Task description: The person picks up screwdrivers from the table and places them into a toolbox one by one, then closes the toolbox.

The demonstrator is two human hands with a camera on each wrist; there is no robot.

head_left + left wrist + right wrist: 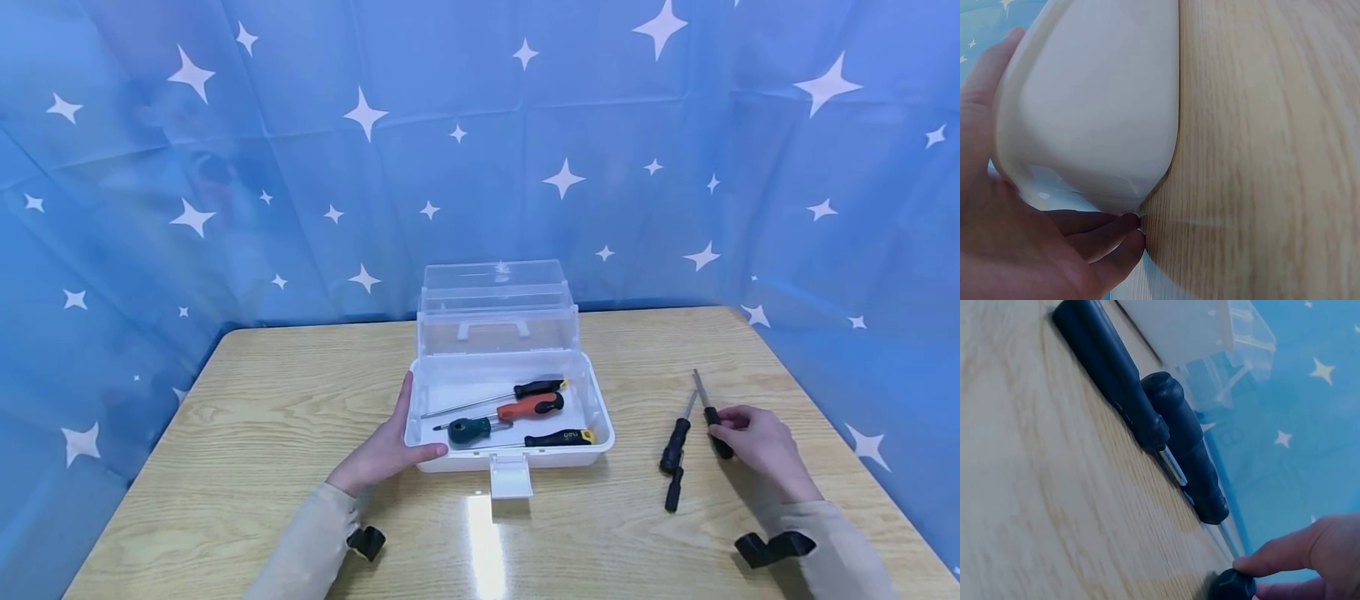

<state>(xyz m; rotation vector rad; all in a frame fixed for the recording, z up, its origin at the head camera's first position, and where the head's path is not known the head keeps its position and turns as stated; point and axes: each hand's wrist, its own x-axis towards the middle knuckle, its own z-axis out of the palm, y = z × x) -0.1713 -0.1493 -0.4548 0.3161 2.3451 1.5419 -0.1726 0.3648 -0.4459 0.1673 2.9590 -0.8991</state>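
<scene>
My left hand (384,454) grips the near left corner of a white plastic toolbox (457,462), thumb at the front rim and fingers along its side. Inside lie a black screwdriver (537,387), an orange-handled one (527,407), a stubby green-handled one (468,430) and a black-and-yellow one (558,438). Off to the right, my right hand (765,443) pinches a black-handled screwdriver (723,451) between thumb and fingers, its shaft pointing away from me. Just left of it lie another black screwdriver (674,447) and a small black one (673,492).
The toolbox's clear lid (498,321) stands raised at the back, and its white latch (511,479) hangs open in front. Everything rests on a wood-grain table (277,400). A blue star-patterned curtain (465,200) hangs behind the table and at both sides.
</scene>
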